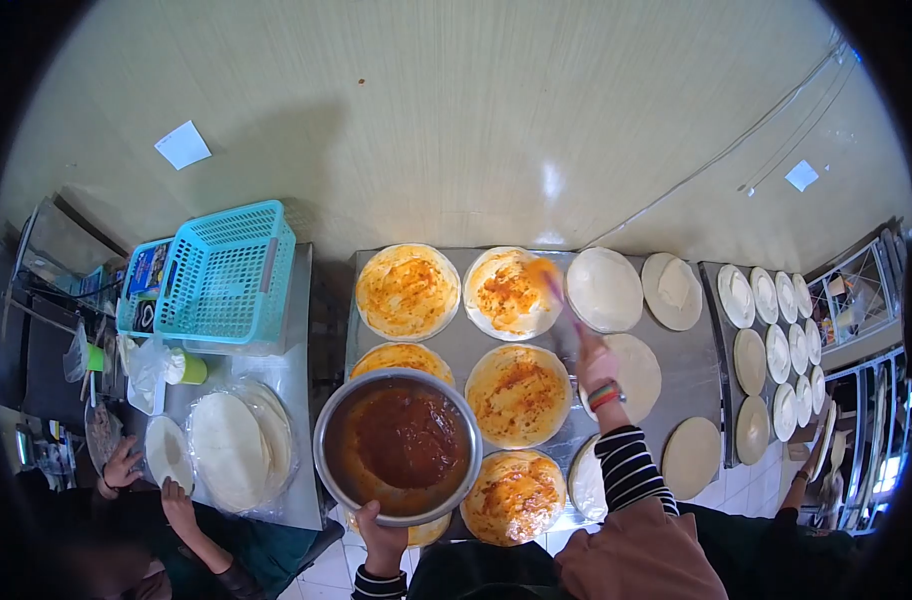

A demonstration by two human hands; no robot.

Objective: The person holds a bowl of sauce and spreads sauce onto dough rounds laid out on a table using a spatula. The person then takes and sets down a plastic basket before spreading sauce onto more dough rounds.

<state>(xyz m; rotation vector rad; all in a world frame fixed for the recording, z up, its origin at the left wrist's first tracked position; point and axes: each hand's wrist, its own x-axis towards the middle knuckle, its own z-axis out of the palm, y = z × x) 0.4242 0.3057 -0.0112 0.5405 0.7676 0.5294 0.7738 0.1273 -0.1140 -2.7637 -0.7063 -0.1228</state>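
Observation:
My left hand [384,542] grips the near rim of a steel bowl [323,455] partly filled with red sauce [416,440]. My right hand [598,368] is closed round a long-handled sauce spreader [554,285], blurred by motion; whether it is a brush or a spatula I cannot tell. Its orange-stained head is over the right side of a flat dough round [508,295] smeared with sauce. Other sauced rounds [517,397] lie to the left and nearer me, some partly hidden by the bowl. Plain rounds [604,290] lie to the right, one partly under my right forearm.
A steel table [456,345] carries the rounds. Farther right, a second table holds several small dough rounds [750,362]. At left are a turquoise basket [226,275], a bagged stack of flatbreads [231,450] and another person's hands [181,510] beside a dough round. A wall stands behind.

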